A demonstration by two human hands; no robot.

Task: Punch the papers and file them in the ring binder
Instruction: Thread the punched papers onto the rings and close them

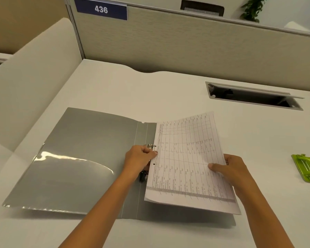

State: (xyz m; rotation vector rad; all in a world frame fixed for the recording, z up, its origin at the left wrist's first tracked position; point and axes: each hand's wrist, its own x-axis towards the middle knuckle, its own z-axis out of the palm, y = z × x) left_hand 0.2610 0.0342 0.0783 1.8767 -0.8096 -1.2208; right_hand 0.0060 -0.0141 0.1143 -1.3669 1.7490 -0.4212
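- Papers (188,158) lay over the open binder's (82,158) right half on the counter (150,90).
- Our right hand (229,169) pinched their right edge.
- Our left hand (140,158) pressed their punched edge by the rings (151,145).

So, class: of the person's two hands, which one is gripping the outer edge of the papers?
The right hand, with its thumb on top of the papers at their right edge. The left hand is at the binder rings instead.

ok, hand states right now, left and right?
Left hand: closed at the metal ring mechanism, thumb on the sheet edge.
Right hand: holding the white printed table sheets by their right edge.
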